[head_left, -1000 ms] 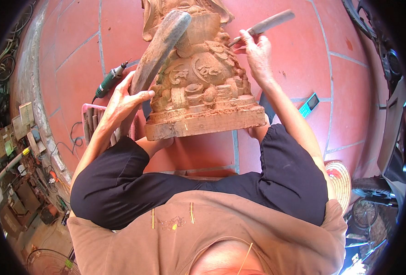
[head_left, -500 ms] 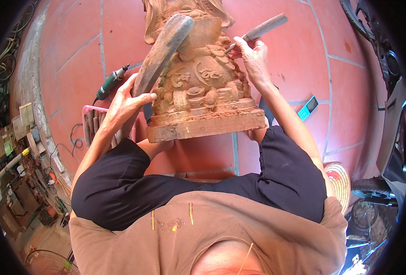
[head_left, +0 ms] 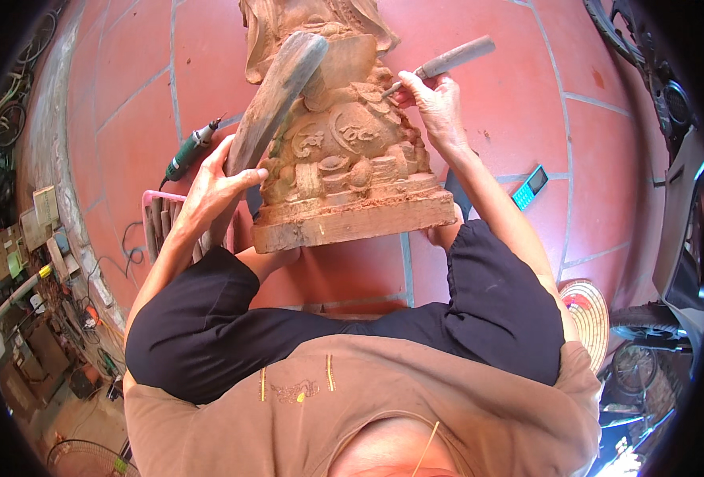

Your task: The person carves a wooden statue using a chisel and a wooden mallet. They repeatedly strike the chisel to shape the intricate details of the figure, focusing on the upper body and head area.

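A carved wooden statue (head_left: pixel 352 139) with a square base stands between my legs, its relief dusted with wood powder. My left hand (head_left: pixel 215 184) is closed round a long, worn wooden mallet (head_left: pixel 279 97), which slants up across the statue's left side. The left thumb rests against the carving's edge. In my right hand (head_left: pixel 438 110) is a wood-carving chisel (head_left: pixel 457 56), pinched near its metal blade. Its wooden handle points up and to the right, while the tip meets the carving's upper right part.
A green rotary tool (head_left: pixel 191 151) with a cord lies left on the red tiles, by a pink basket (head_left: pixel 147 199) of wooden-handled tools. To the right are a turquoise phone (head_left: pixel 531 188), a woven hat (head_left: pixel 586 314) and a motorbike (head_left: pixel 682 230). Clutter lines the far left.
The chisel's handle has dipped slightly and its tip sits a little lower and further left on the carving. The mallet's upper end has shifted slightly left and down.
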Demonstrator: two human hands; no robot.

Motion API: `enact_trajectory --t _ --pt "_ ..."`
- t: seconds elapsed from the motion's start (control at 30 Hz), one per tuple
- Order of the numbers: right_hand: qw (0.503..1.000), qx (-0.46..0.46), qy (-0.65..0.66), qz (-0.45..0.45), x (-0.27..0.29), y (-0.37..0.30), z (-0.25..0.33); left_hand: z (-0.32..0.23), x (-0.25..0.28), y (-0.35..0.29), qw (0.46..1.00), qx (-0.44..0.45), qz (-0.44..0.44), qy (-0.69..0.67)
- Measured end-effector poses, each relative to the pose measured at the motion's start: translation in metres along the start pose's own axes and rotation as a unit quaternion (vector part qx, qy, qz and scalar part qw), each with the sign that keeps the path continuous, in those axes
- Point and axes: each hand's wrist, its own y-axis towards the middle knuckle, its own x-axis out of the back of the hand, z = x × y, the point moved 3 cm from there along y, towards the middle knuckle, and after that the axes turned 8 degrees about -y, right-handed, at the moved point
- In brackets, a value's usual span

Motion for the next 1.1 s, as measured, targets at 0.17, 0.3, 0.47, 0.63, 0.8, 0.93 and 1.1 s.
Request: enact_trajectory --t 0.17,0.3,0.47,0.63,0.8,0.93,1.1 --pt "1.000 0.016 0.012 0.002 -0.009 -0.002 0.010 0.001 -0.002 0.001 0.999 -0.005 0.008 -0.031" --pt "0.999 -0.006 0.025 0.039 -0.017 0.003 0.013 0.003 -0.001 0.002 0.999 0.001 0.009 -0.034" --pt "0.999 -0.041 0.014 0.001 -0.001 0.009 -0.004 0.004 0.000 0.002 1.000 0.002 0.005 -0.019" --pt "0.998 -0.018 0.055 0.010 -0.011 0.005 0.012 0.001 -0.001 0.002 1.000 -0.009 0.010 -0.019" --pt "0.998 -0.024 0.043 0.040 -0.013 0.015 0.006 0.002 -0.001 0.002 1.000 -0.008 0.011 -0.014" --pt "1.000 -0.007 0.018 0.015 -0.004 0.015 0.001 -0.001 -0.002 0.002 1.000 -0.005 0.019 -0.015" --pt "0.999 0.014 0.051 0.003 -0.013 0.013 0.015 -0.002 -0.002 0.000 1.000 0.018 0.013 -0.020"
